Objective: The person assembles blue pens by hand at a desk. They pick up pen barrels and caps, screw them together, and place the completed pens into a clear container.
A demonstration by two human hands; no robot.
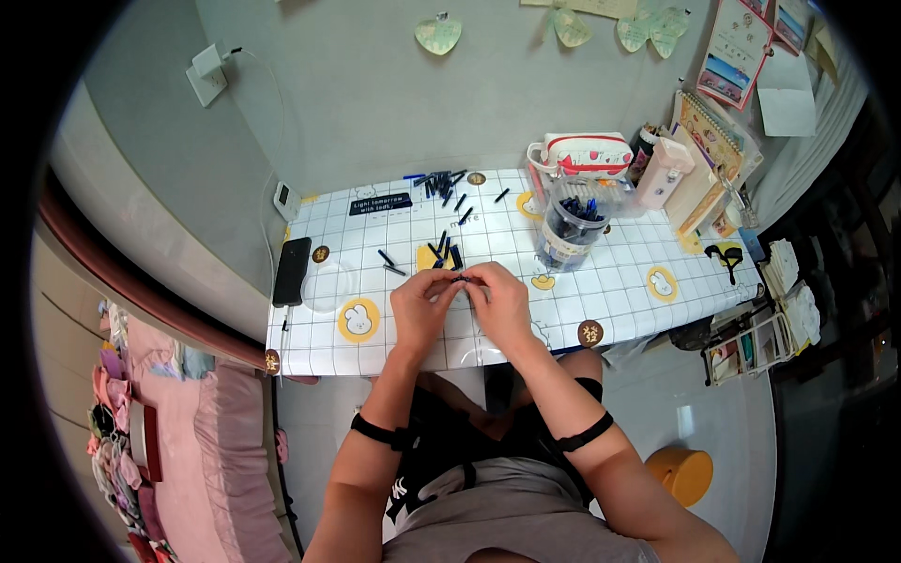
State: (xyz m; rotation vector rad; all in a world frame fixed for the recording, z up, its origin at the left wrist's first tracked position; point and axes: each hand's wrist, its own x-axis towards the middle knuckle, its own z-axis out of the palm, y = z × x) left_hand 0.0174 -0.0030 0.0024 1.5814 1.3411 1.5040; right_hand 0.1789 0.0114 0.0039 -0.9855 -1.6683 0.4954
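Note:
My left hand [420, 308] and my right hand [501, 305] meet above the near middle of the table, fingertips pinched together on a small dark tube [461, 279]. It looks like an ink cartridge, mostly hidden by the fingers. Just beyond the fingertips, several dark blue tubes [456, 255] lie on and beside a yellow patch of the tablecloth. Two more tubes [391, 263] rest left of my left hand. Farther back is a loose pile of such tubes [439, 184], with a few scattered to its right. A clear jar [564, 246] of similar pieces stands beyond my right hand.
A black phone [293, 271] and a round clear lid [328, 286] lie on the left of the checked tablecloth [610, 281]. At the back right stand a white pencil case [588, 155], a pink box [665, 173] and upright notebooks [710, 131]. A yellow stool [681, 474] is on the floor.

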